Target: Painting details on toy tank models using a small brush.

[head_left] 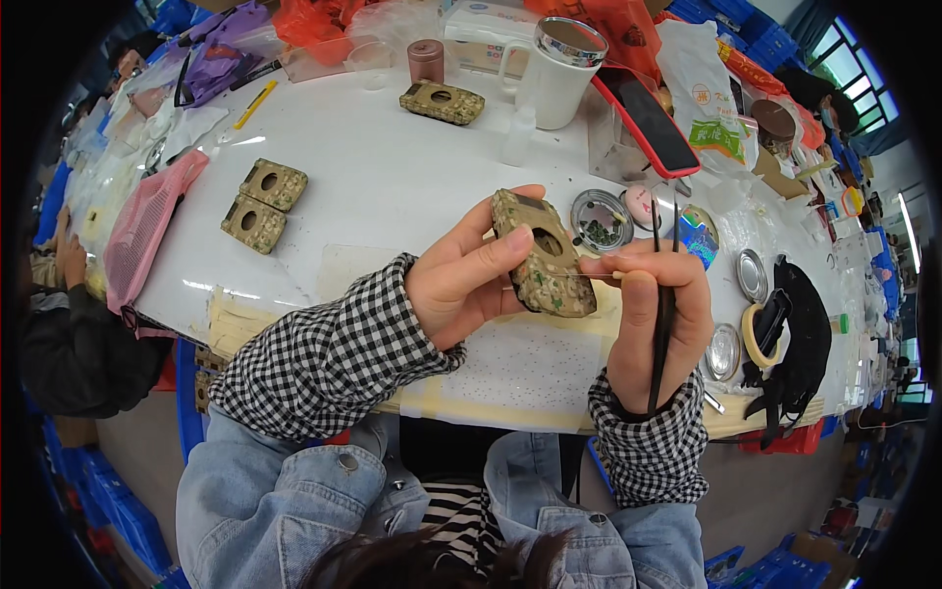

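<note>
My left hand (469, 263) is wrapped round a camouflage-patterned housing (564, 267) with a round opening, thumb on its top face. My right hand (655, 304) grips black tweezers (663, 329), whose two tips point away from me. Between its thumb and forefinger is also a thin stick (599, 275), held against the housing's right side; what its tip does there is too small to tell. Just beyond the housing, a round clear dish (601, 221) holds small dark green pieces. Beside the dish lies a pink-and-white round item (643, 206).
Two camouflage housings (265, 204) lie at left, another (442, 102) at the back. A white mug (561, 83), a red-edged phone (648, 120) and a pink mesh bag (155, 231) stand around. Tape (760, 334) and a black pouch (800, 329) lie right. Someone's dark sleeve (93, 344) is far left.
</note>
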`<state>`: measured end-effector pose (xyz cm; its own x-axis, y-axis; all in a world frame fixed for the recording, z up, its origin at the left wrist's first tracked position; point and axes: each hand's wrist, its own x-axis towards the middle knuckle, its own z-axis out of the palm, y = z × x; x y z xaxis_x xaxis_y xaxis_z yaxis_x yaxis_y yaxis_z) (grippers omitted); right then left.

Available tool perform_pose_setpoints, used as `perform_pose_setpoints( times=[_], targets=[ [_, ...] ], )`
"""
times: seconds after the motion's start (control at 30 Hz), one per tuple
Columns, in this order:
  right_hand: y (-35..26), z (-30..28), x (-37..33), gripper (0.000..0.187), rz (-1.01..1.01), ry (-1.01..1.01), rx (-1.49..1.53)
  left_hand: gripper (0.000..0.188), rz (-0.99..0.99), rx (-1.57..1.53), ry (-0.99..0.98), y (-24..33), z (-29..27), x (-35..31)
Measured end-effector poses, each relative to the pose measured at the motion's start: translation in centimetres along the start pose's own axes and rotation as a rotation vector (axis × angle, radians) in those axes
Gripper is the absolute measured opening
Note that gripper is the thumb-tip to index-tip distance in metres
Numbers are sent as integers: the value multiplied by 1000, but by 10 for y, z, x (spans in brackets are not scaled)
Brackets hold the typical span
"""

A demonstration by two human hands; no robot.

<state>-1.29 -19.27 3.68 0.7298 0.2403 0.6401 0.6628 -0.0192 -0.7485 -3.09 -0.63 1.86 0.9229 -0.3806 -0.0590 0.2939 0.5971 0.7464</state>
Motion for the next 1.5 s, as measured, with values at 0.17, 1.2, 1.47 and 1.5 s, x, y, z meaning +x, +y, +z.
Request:
perform_pose_setpoints(
  times=[0.17,1.2,1.47,1.5],
  targets=[
    [0,-12,-5,10,71,181,61,62,24,6,23,2,-1,2],
    [3,-5,-61,22,438,-495,-10,39,226,-167,75,2,-24,17],
    [10,6,-63,11,586,-425,17,40,254,-175,50,0,-23,18],
    [11,6,-64,11,577,-433,9,40,254,-175,48,-1,-24,18]
  ],
)
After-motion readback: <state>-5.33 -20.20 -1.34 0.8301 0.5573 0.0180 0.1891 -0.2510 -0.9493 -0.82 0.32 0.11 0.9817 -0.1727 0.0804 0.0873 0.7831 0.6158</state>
